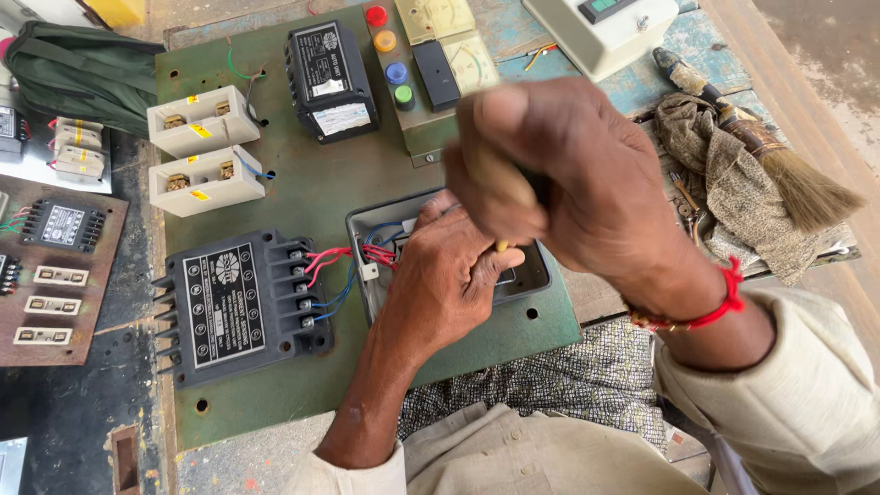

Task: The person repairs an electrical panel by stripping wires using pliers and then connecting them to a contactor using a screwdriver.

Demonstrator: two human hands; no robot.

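Panel board (275,403) lies on the bench (642,87). Finned relay block (240,307) at the board's near left; open metal box (385,220) just right of it, wires (344,261) running between. Two fuse carriers (197,147) behind the relay block. Meter box (328,81) right of them. Push-button strip (390,55) further right. Brush (779,156) on a rag (724,183) at far right.

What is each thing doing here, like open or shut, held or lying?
Right hand: fisted on a tool handle, upright.
Left hand: resting in the grey box.
Grey box: open, red and blue wires inside.
Black unit: wired up, lying flat.
White blocks: lying side by side.
Brush: lying on the rag.
Rag: crumpled.
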